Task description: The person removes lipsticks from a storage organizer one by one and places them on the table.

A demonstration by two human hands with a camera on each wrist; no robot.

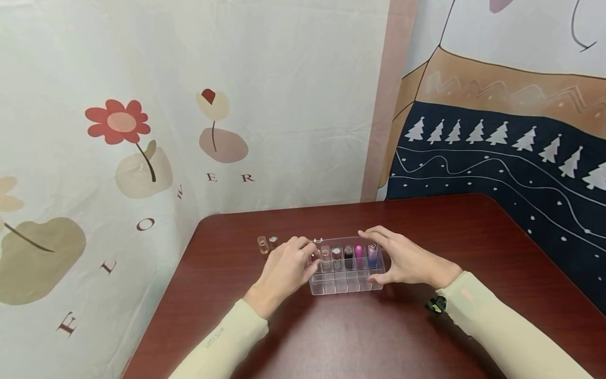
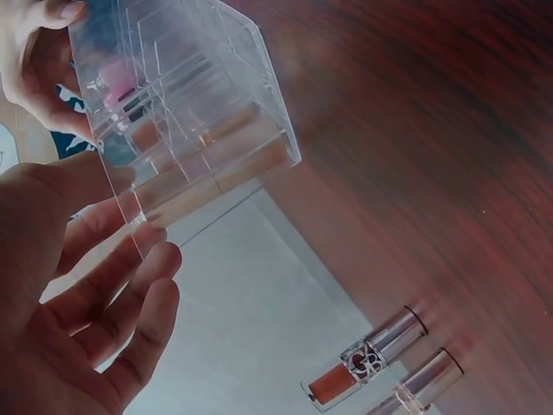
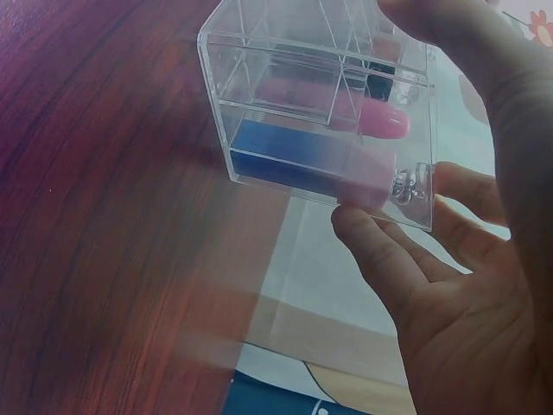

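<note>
Two pale-green sleeves (image 1: 222, 339) | one clear plastic divided box (image 1: 335, 284), at least five variously coloured tubes (image 1: 349, 253) (my count); two clear-and-silver lipsticks (image 2: 365, 359) outside | left hand (image 1: 286, 263), right hand (image 1: 408, 258) curved, gripping its ends

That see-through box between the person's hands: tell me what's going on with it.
A person has both hands on the see-through box, the left hand at its left end and the right hand at its right. Its far row holds several small tubes, among them a pink tube and, at the right end, a blue-and-pink tube. Two more tubes stand on the table to the left, outside the box.
</note>
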